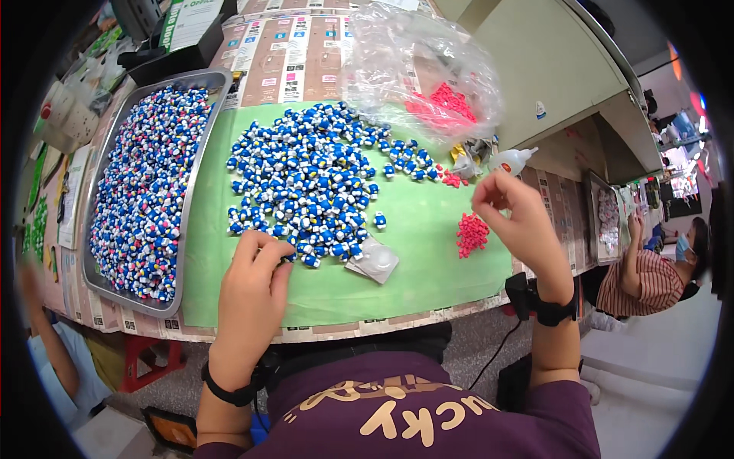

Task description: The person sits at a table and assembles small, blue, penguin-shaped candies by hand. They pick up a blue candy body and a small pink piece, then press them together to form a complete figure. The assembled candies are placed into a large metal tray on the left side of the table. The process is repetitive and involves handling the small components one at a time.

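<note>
A loose heap of small blue-and-white plastic figures (306,176) is spread over a green sheet (428,275). At the heap's near edge my left hand (254,287) is closed, with a small dark blue piece pinched at its fingertips. My right hand (524,222) hovers at the right, above and beside a little pile of pinkish-red pieces (472,235). Its thumb and fingers are pinched together; whatever is between them is too small to make out. A few more red bits (454,179) lie beyond, by the heap's right end. A flat clear-and-white packet (375,261) rests against the heap's near side.
A metal tray (187,210) full of similar figures stands at the left. Behind the heap lies a clear plastic bag (382,61) holding red pieces. A white squeeze bottle (512,160) is near a beige cabinet (558,61). Another person (650,268) sits at the far right.
</note>
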`<state>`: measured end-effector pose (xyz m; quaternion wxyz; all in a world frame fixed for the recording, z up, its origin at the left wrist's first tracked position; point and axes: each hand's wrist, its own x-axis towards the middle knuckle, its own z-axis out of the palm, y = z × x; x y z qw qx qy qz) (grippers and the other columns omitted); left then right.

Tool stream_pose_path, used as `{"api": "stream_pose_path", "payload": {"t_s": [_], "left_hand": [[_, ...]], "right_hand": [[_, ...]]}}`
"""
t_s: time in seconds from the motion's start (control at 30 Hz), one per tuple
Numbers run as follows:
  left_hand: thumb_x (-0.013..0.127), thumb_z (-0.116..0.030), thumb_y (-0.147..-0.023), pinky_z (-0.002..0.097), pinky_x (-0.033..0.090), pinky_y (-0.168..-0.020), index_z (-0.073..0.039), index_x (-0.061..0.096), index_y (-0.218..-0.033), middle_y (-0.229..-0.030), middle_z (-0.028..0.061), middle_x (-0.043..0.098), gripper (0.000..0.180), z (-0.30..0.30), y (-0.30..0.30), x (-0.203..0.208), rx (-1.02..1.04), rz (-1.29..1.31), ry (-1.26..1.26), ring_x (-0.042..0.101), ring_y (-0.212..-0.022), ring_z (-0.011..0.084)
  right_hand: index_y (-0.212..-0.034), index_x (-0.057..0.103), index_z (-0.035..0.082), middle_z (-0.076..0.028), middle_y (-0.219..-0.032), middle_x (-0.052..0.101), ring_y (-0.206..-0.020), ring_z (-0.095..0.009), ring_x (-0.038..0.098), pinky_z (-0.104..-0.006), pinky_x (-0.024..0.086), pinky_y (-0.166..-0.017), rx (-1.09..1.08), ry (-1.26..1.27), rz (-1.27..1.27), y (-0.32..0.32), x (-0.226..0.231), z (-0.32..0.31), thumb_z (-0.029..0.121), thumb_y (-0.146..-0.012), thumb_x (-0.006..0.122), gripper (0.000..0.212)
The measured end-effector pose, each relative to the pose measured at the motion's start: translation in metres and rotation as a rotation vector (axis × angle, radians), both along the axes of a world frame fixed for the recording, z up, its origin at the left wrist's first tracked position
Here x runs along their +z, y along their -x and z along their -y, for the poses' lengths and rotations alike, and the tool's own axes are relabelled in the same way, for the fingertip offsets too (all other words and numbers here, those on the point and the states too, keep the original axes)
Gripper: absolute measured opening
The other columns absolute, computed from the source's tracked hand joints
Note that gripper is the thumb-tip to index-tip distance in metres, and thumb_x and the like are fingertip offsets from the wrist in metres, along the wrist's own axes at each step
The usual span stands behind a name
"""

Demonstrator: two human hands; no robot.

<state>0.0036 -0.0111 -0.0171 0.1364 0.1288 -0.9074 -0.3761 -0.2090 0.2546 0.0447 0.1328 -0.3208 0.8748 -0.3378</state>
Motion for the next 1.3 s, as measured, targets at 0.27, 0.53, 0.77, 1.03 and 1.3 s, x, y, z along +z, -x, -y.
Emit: {"api": "stream_pose_path", "payload": {"t_s": [0.27,0.53,0.77,1.03,1.3], "left_hand": [[0.067,0.005,-0.081,0.0346,0.048,-0.061,0.0,0.059,-0.098,-0.096,0.0119,0.054,0.02,0.0,0.002,0.013,0.016,0.072,-0.028,0.06,-0.074,0.0266],[0.07,0.001,-0.08,0.0321,0.05,-0.061,0.0,0.061,-0.092,-0.092,0.0099,0.054,0.015,0.008,-0.001,0.002,-0.019,-0.029,0.096,0.061,-0.078,0.0266],[0.066,0.005,-0.085,0.0278,0.055,-0.068,0.0,0.06,-0.094,-0.098,0.013,0.067,0.012,0.012,-0.004,0.006,0.02,-0.207,-0.45,0.067,-0.083,0.0171],[0.062,0.002,-0.091,0.0273,0.057,-0.072,0.003,0.06,-0.101,-0.108,0.0178,0.068,0.01,0.005,0.001,0.025,-0.096,-0.187,-1.137,0.069,-0.088,0.0181],[0.064,0.004,-0.09,0.0269,0.058,-0.069,0.005,0.068,-0.105,-0.11,0.017,0.065,0.016,-0.031,0.012,0.047,-0.276,-0.039,-1.327,0.066,-0.083,0.0167]], "right_hand": [[-0.085,0.055,0.001,-0.013,-0.076,0.059,-0.077,-0.031,0.06,-0.0399,0.047,-0.069,0.061,-0.114,-0.164,-0.027,-0.028,-0.01,-0.003,-0.079,0.061,0.009],[-0.083,0.054,0.005,-0.011,-0.078,0.059,-0.079,-0.031,0.058,-0.0411,0.043,-0.075,0.091,-0.189,-0.289,-0.029,-0.039,0.0,-0.002,-0.078,0.063,0.012],[-0.087,0.054,0.005,-0.01,-0.079,0.059,-0.079,-0.031,0.058,-0.0393,0.043,-0.077,0.052,-0.176,-0.212,-0.029,-0.043,0.001,-0.003,-0.078,0.063,0.015],[-0.088,0.056,0.006,-0.007,-0.088,0.064,-0.08,-0.023,0.061,-0.0345,0.043,-0.077,0.278,0.292,-0.198,-0.06,0.003,0.044,-0.007,-0.073,0.067,0.024],[-0.088,0.057,0.01,-0.006,-0.094,0.065,-0.076,-0.02,0.061,-0.0373,0.044,-0.078,0.569,0.401,-0.449,-0.078,0.022,0.061,-0.003,-0.066,0.071,0.03]]}}
